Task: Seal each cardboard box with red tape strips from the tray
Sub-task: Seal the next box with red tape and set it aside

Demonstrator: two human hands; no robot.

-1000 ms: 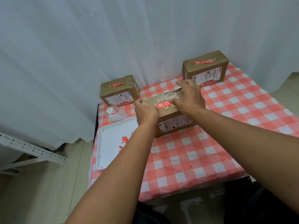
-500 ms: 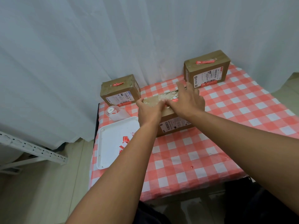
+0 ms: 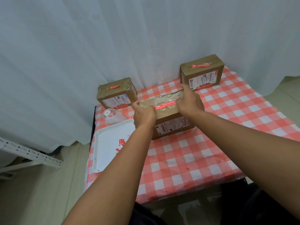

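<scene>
Three brown cardboard boxes (image 3: 172, 117) sit on the checked table (image 3: 194, 156), each bearing one red tape strip (image 3: 165, 105). The left hand (image 3: 143, 113) grips the middle box's left edge; the right hand (image 3: 189, 103) presses flat, hiding the strip's end. Strips in the white plastic tray (image 3: 105, 143) are partly hidden behind the left forearm.

A red-checked tablecloth (image 3: 203, 153), a white curtain (image 3: 113, 38) behind, a metal rack (image 3: 29, 154) at left.

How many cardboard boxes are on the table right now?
3. One at the back left, one at the back right corner, and one in the middle under both hands, the left hand and the right hand. None looks hidden.
</scene>
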